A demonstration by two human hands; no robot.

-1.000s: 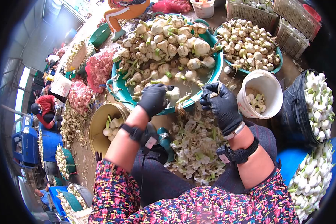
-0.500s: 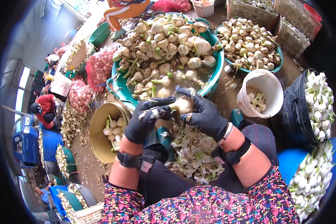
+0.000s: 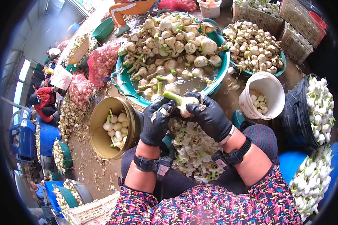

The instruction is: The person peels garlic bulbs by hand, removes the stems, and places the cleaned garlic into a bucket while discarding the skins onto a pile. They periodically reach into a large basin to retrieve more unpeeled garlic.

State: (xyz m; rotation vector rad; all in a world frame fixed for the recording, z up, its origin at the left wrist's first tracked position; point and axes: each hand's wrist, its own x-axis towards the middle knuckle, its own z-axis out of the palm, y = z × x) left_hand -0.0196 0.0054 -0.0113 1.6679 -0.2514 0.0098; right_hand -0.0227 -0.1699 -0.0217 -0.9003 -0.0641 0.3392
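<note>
both gloved hands have drawn in from the basin since a second ago. the left hand [image 3: 157, 120] and right hand [image 3: 208, 116] now pinch one garlic bulb [image 3: 186, 104] between them, stalk tilted far-left, above the peel pile [image 3: 193, 148]. the green basin [image 3: 218, 77] rim is just beyond the fingers. the brass bucket [image 3: 101, 138] sits left, the white bucket [image 3: 268, 88] right, leaving little room. wrists bend inward, forearms converging.
</note>
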